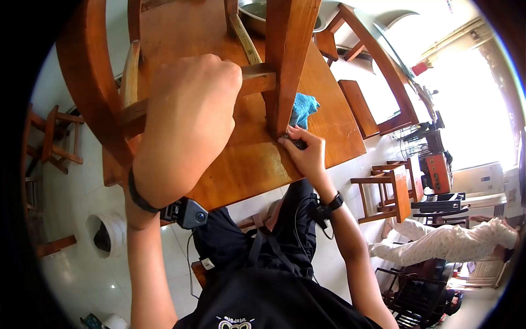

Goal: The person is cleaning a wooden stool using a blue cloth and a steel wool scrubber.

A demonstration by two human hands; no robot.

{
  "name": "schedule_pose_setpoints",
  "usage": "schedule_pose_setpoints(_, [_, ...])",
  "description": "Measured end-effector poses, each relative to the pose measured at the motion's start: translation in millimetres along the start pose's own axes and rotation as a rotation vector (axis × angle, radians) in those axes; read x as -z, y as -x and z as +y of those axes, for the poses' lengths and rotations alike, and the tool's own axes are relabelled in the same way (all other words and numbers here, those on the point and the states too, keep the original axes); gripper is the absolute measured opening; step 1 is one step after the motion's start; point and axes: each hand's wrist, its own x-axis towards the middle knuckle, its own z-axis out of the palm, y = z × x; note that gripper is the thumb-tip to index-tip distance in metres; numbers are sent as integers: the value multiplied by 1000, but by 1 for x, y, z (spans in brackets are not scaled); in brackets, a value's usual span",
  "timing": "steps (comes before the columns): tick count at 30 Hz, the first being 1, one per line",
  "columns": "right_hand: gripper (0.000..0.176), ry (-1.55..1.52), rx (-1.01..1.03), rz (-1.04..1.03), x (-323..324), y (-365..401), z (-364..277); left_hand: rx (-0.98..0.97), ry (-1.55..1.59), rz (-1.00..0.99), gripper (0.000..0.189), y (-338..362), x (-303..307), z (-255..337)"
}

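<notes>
A brown wooden stool [287, 60] stands on the wooden table, its thick legs joined by crossbars. My left hand [192, 98] is closed in a fist over one crossbar; the fingertips are hidden behind the back of the hand. Low on the table, my right hand [308, 153] pinches a small dark wiry scrubber [299, 143] against the lower end of the stool's leg. Just behind that leg lies a crumpled blue cloth [303, 109].
The table [241, 170] has a wet-looking patch near its front edge. A metal basin [253, 10] sits at its far side. A white bucket [107, 236] stands on the floor at left. Wooden stools [402, 192] and a person in pale patterned clothes [444, 241] are at right.
</notes>
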Motion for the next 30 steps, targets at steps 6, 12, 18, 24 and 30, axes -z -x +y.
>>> schedule_pose_setpoints(6, [20, 91, -12, -143, 20, -12, -11, 22, -25, 29, 24, 0, 1, 0])
schedule_pose_setpoints(12, [15, -135, 34, 80, 73, -41, -6, 21, 45, 31, 23, 0, 6, -2])
schedule_pose_setpoints(18, [21, 141, 1, -113, 80, -74, 63, -8, 74, 43, 23, 0, 4, -5])
schedule_pose_setpoints(24, [32, 550, 230, -167, 69, -101, 13, 16, 46, 25, 23, 0, 5, -3])
schedule_pose_setpoints(30, [33, 373, 297, -360, 30, -94, 28, 6, 63, 37, 23, 0, 7, -3])
